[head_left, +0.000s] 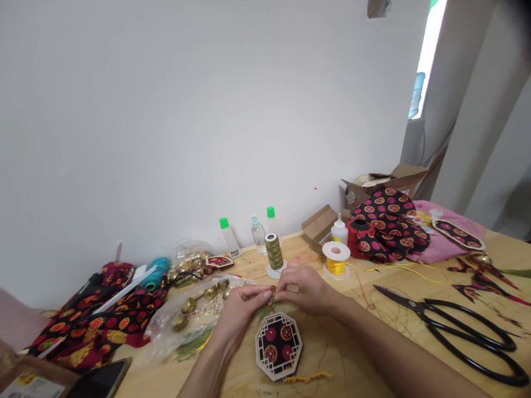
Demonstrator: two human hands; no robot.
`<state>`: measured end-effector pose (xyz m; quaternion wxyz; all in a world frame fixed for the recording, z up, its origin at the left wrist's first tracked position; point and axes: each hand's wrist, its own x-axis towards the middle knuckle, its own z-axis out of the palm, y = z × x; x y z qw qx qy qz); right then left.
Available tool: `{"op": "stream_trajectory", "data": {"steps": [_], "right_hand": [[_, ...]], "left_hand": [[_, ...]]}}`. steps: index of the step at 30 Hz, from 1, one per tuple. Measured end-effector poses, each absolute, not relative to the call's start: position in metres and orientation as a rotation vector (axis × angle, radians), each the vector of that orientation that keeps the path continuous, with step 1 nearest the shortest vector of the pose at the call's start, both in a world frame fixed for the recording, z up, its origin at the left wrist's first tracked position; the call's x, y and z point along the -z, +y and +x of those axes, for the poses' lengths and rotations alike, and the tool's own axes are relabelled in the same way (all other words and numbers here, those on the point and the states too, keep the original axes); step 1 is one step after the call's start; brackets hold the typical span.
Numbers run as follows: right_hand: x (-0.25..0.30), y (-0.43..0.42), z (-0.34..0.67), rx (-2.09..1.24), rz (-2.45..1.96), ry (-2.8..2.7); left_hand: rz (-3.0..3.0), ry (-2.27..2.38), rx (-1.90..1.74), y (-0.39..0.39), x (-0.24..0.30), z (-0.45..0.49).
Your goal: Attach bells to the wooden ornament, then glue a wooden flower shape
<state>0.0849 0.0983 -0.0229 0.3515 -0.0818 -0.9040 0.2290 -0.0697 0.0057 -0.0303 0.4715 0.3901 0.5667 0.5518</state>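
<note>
Both the left hand and the right hand were closed in a pinch; one thin cord seemed to be gripped by both, though the fingertips were too small to be read clearly. One octagonal ornament was held just below them, between the forearms. On the desk, one green thread spool and one yellow cord spool were placed beyond the hands, and one pair of scissors was laid at right.
</note>
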Motion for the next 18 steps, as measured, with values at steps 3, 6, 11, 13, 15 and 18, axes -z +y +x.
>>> {"op": "stream_trajectory", "data": {"steps": [3,6,11,13,15,18], "right_hand": [[0.0225,0.0962,0.0841,-0.655,-0.161,-2.365],[0.0221,0.0948,0.0846,-0.731,-0.156,-2.376],[0.0231,0.0958,0.0848,-0.682,-0.343,-2.281],[0.0242,0.0959,0.0840,-0.620,-0.376,-2.269],[0.0249,0.0952,0.0831,-0.566,-0.373,-2.294],[0.0245,0.0932,0.0822,-0.512,-0.300,-2.334]], "left_hand": [[0.918,1.385,-1.357,0.0056,0.0292,-0.0713],[0.899,1.372,-1.360,0.0048,0.0270,-0.0712],[0.904,1.352,-1.361,0.0030,0.0230,-0.0693],[0.918,1.351,-1.355,0.0027,0.0227,-0.0688],[0.936,1.360,-1.346,0.0026,0.0233,-0.0686],[0.959,1.391,-1.334,0.0028,0.0247,-0.0692]]}}
